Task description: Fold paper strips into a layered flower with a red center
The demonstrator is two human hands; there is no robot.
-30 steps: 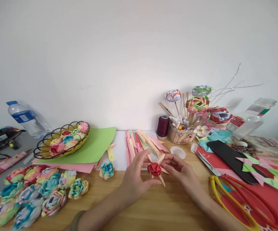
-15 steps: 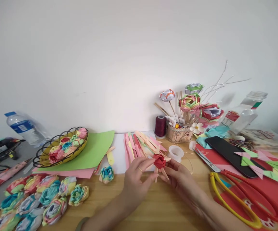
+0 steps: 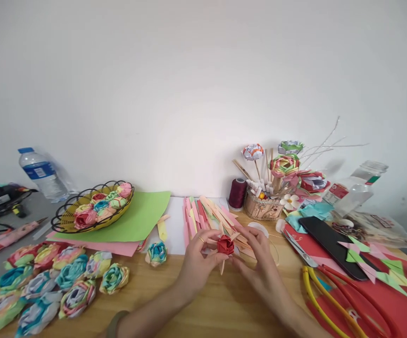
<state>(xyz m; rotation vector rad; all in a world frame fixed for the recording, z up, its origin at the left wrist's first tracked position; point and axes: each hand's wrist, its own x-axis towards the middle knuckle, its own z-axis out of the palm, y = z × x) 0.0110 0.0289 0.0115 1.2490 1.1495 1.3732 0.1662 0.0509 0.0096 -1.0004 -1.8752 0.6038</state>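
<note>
While left hand (image 3: 198, 263) pinches red paper flower (image 3: 225, 244), right hand (image 3: 262, 267) spread at flower's 3 o'clock, contact unclear; overtight left grip could crush folds.

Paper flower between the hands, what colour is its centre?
Red centre on the paper flower; head view.

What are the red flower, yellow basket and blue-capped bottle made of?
Red flower: matte paper, judging by crisp creases.
Yellow basket: probably plastic, satin, from its even colour and regular weave; dyed wicker possible.
Blue-capped bottle: likely plastic, clear and glossy; see-through with highlights.
</note>
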